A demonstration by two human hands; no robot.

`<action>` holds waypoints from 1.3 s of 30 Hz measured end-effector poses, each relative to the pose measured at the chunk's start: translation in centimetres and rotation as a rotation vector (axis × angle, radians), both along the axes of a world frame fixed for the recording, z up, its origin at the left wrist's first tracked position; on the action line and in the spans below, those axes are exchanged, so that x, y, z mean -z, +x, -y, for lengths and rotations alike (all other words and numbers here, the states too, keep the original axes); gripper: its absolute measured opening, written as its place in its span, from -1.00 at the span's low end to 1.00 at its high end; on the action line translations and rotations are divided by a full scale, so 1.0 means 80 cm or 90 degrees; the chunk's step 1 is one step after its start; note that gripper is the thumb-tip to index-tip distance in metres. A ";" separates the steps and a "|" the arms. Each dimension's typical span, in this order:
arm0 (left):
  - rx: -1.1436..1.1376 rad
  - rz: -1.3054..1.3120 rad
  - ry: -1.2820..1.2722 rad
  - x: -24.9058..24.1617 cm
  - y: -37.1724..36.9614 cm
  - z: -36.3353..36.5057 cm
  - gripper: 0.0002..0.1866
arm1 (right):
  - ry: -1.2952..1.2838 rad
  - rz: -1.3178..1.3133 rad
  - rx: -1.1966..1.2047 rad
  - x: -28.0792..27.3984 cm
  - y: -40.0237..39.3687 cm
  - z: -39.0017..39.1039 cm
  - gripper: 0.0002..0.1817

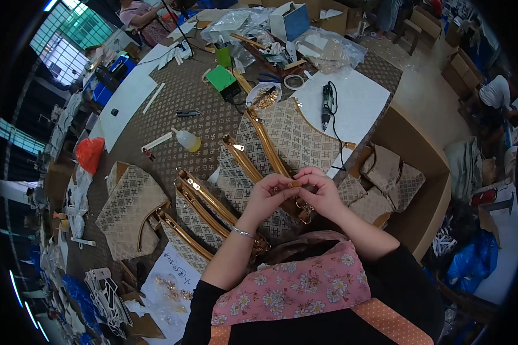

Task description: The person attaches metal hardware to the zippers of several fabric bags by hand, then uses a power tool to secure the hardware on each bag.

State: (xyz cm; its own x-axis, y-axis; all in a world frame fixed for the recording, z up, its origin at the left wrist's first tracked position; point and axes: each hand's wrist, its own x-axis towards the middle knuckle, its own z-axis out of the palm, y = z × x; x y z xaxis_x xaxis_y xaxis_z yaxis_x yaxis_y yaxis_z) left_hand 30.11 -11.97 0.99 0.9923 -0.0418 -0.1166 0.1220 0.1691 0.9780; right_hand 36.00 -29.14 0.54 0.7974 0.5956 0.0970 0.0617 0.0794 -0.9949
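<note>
My left hand [266, 194] and my right hand [321, 194] meet at the fingertips, both pinching a small golden-brown piece [295, 184] whose kind I cannot make out. Just below the fingers, gold metal rings and clasps [305, 214] show against a bag. Patterned beige handbags with gold trim stand in a row around my hands: one bag [311, 135] lies beyond them, and another bag [201, 210] is to the left, its gold zipper edge facing up. A further patterned bag [131, 210] lies apart at the far left.
A corded power tool [327, 106] lies on white paper, near a bowl of gold hardware [265, 98]. Left of these are a green box [221, 79] and a bottle of yellow liquid [187, 140]. A cardboard box [429, 172] with bags stands at right. People work farther off.
</note>
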 end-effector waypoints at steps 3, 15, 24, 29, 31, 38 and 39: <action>-0.027 0.011 -0.020 0.001 0.000 0.005 -0.82 | 0.027 -0.008 -0.034 0.000 0.003 0.003 -0.88; -0.038 -0.085 -0.021 -0.032 -0.007 -0.011 -0.82 | -0.016 0.097 -0.051 -0.015 0.010 0.000 -0.89; -0.034 0.012 0.314 -0.057 -0.014 -0.010 -0.82 | 0.063 -0.165 -0.136 -0.010 0.018 -0.004 -0.87; -0.073 0.084 0.404 -0.057 -0.017 0.000 -0.82 | 0.023 -0.174 -0.258 -0.003 0.035 -0.002 -0.83; -0.115 0.083 0.414 -0.057 -0.017 0.001 -0.83 | 0.049 -0.196 -0.299 0.001 0.037 -0.003 -0.82; -0.165 0.049 0.379 -0.058 -0.024 0.006 -0.86 | 0.012 -0.030 -0.219 -0.002 0.025 -0.011 -0.90; -0.147 0.005 0.313 -0.056 -0.024 0.004 -0.84 | 0.029 0.080 -0.196 -0.002 0.024 -0.011 -0.91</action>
